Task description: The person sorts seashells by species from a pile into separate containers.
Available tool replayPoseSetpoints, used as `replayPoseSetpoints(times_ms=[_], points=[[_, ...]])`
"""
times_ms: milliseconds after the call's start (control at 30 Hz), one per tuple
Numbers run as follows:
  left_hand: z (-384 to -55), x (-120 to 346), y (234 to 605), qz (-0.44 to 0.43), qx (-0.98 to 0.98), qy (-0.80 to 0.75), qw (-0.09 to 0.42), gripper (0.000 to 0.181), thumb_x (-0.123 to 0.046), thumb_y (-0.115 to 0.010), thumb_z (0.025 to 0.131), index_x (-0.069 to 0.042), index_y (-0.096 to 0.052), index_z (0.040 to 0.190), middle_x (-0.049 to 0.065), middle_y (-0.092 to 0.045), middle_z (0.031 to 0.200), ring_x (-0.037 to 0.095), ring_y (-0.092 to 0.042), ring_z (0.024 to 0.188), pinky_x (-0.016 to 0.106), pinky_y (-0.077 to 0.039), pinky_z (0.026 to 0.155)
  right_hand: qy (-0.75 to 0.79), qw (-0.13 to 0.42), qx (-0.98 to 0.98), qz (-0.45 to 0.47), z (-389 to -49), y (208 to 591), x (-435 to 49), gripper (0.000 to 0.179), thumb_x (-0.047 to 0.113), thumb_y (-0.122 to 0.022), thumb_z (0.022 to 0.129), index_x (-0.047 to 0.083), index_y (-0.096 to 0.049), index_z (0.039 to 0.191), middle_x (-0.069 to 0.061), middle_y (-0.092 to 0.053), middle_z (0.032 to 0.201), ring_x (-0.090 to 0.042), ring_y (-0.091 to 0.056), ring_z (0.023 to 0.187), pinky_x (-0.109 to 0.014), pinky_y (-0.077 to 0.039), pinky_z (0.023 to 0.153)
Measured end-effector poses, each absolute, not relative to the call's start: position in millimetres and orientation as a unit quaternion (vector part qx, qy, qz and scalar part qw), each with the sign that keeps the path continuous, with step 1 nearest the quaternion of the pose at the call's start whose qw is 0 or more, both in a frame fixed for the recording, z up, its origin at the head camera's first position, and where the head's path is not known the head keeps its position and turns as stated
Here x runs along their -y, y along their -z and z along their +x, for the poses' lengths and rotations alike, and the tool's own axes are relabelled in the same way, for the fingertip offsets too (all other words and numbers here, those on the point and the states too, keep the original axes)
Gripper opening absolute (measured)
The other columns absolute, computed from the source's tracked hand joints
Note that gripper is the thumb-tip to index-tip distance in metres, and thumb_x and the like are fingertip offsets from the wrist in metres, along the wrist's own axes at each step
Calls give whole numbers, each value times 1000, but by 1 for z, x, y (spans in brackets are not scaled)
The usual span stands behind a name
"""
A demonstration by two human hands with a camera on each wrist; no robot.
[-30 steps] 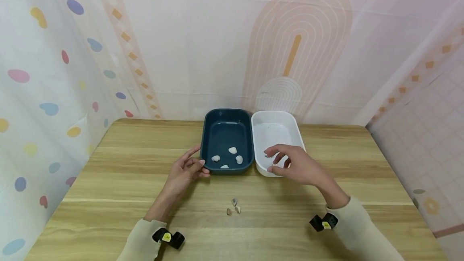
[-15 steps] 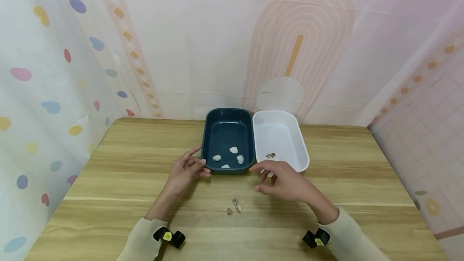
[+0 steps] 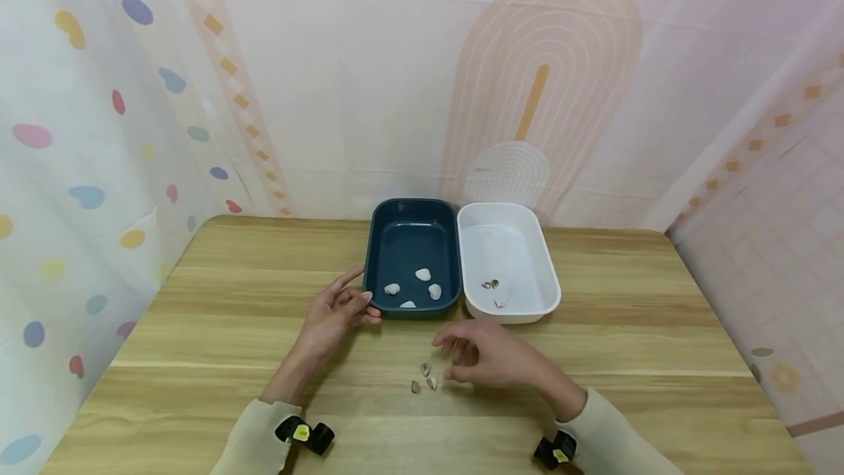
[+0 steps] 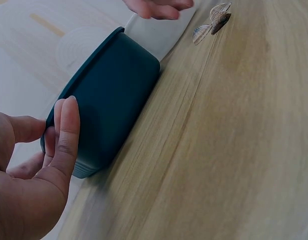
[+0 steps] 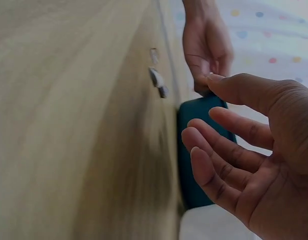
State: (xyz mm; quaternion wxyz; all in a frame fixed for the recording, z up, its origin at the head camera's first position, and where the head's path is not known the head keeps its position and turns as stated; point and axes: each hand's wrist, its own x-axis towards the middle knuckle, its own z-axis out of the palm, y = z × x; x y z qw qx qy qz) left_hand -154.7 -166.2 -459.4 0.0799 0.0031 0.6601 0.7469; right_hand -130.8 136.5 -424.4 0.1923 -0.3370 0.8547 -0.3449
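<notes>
My left hand [image 3: 332, 315] grips the near left corner of a dark teal tray [image 3: 412, 234], with the thumb at its rim. Several white shells [image 3: 423, 274] lie in the near half of that tray. Just right of three small brownish shells [image 3: 431, 383] on the table, my right hand [image 3: 493, 355] hovers with nothing in it. Its fingers are spread and loosely bent in the right wrist view. The small shells [image 4: 211, 24] lie close together in the left wrist view. A few small brown shells [image 3: 495, 284] are inside the white tray [image 3: 511, 240].
The two trays stand side by side, rims close together, at the back of the wooden table [image 3: 264, 255]. A patterned cloth [image 3: 369, 94] hangs behind the table and along its sides. Each sleeve carries a small black camera [image 3: 305, 432].
My right hand has left the white tray and come toward me and leftward, to beside the three small shells. The brown shells in the white tray are now uncovered. My left hand stays put.
</notes>
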Motion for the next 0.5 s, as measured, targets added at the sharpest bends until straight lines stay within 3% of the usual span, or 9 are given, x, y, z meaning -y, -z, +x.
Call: replayPoseSetpoints(times_ms=[500], points=[[-155, 165, 459, -1, -659, -747, 85, 58, -2, -56, 104, -11, -36, 158, 12, -64, 99, 15, -75, 78, 30, -66, 81, 294, 207, -864, -352, -127, 440, -121, 20, 20, -83, 85, 20, -76, 104, 6, -63, 88, -1, -52, 73, -14, -48, 67]])
